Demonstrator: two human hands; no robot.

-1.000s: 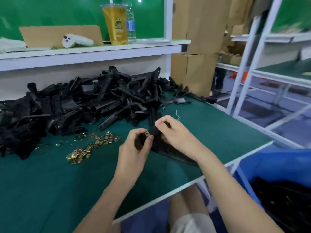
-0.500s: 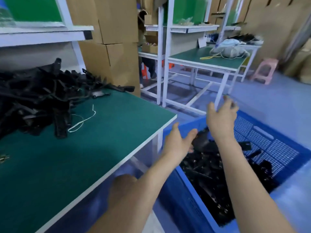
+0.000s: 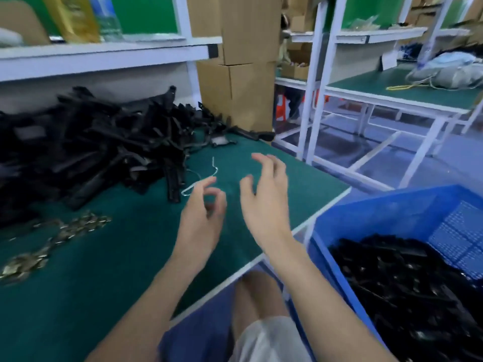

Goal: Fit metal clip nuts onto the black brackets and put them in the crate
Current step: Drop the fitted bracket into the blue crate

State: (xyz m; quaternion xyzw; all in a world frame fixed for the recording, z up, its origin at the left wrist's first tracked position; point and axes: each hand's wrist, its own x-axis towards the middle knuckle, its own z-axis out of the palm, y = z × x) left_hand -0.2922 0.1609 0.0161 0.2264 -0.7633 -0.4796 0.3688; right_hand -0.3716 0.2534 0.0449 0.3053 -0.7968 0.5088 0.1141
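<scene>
A big heap of black brackets (image 3: 86, 150) covers the back left of the green table (image 3: 109, 278). Brass-coloured clip nuts (image 3: 55, 241) lie scattered in front of the heap. At the right, beside the table, a blue crate (image 3: 366, 218) holds several black brackets (image 3: 407, 283). My left hand (image 3: 201, 218) hovers over the table with loosely curled fingers and holds nothing. My right hand (image 3: 264, 197) hovers beside it, fingers spread and relaxed, also with nothing in it.
A white wire hook (image 3: 201, 178) lies on the table near the heap. A white shelf (image 3: 104, 58) with a drink cup and bottle runs along the back. Cardboard boxes (image 3: 235, 64) stand behind the table's corner. Another white-framed workbench (image 3: 392, 97) stands at the right.
One second ago both hands held a bracket over the table. Half a second ago they were spread above the crate. Now both are back over the table, holding nothing.
</scene>
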